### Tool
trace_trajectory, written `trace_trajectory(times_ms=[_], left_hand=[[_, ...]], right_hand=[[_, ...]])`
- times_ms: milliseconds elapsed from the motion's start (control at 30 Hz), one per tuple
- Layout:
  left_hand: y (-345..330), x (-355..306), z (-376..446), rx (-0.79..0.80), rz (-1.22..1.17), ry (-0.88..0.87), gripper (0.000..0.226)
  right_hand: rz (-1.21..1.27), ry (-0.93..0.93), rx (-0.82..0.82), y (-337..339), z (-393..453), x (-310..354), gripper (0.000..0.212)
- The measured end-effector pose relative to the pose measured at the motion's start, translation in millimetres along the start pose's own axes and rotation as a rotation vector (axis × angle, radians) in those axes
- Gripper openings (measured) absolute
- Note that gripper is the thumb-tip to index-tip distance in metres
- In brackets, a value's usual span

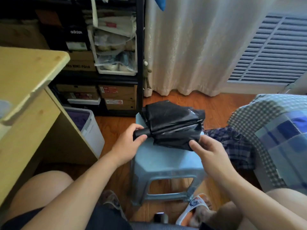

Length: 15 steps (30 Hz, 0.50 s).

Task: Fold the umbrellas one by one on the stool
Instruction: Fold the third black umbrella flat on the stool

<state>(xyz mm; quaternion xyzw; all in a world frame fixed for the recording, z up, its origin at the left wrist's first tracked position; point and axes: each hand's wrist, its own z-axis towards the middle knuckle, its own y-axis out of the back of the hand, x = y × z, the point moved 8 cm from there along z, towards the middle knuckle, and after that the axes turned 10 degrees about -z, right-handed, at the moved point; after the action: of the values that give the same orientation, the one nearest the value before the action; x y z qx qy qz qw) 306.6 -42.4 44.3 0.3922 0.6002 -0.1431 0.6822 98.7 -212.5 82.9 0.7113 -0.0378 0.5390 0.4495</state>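
A black collapsed umbrella (172,123) lies across the far part of the light blue plastic stool (166,161), its loose canopy bunched and unwrapped. My left hand (131,141) grips the umbrella's black handle at the stool's left edge. My right hand (209,153) pinches the near right edge of the black canopy between thumb and fingers. A second umbrella with a dark blue plaid canopy (232,143) lies to the right of the stool, partly behind my right hand.
A wooden desk (28,90) stands at the left with a white storage bin (89,128) beside it. Black shelves with shoe boxes (116,93) are behind. A checked blanket (274,127) fills the right side. Curtain (191,47) hangs beyond. My knees and sandalled feet are below.
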Motion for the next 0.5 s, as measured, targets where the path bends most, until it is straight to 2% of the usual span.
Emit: trace_trajectory(times_ms=[67, 167, 233, 300, 433, 500], left_hand=[[3, -4, -1, 0.033, -0.202, 0.078, 0.009], [-7, 3, -11, 0.116, -0.432, 0.29, 0.027], [-11, 12, -14, 0.111, -0.241, 0.348, 0.036], [-11, 20, -15, 0.025, 0.058, 0.365, 0.044], [-10, 25, -13, -0.172, 0.257, 0.444, 0.048], [-6, 16, -13, -0.181, 0.543, 0.371, 0.047]], right_hand=[[0.036, 0.035, -0.083, 25, 6, 27, 0.042], [0.014, 0.008, -0.087, 43, 20, 49, 0.036], [-0.029, -0.091, -0.055, 37, 27, 42, 0.03], [-0.044, -0.218, -0.022, 25, 26, 24, 0.036], [0.105, -0.353, 0.009, 9, 11, -8, 0.046], [0.176, -0.344, 0.002, 7, 0, -8, 0.032]])
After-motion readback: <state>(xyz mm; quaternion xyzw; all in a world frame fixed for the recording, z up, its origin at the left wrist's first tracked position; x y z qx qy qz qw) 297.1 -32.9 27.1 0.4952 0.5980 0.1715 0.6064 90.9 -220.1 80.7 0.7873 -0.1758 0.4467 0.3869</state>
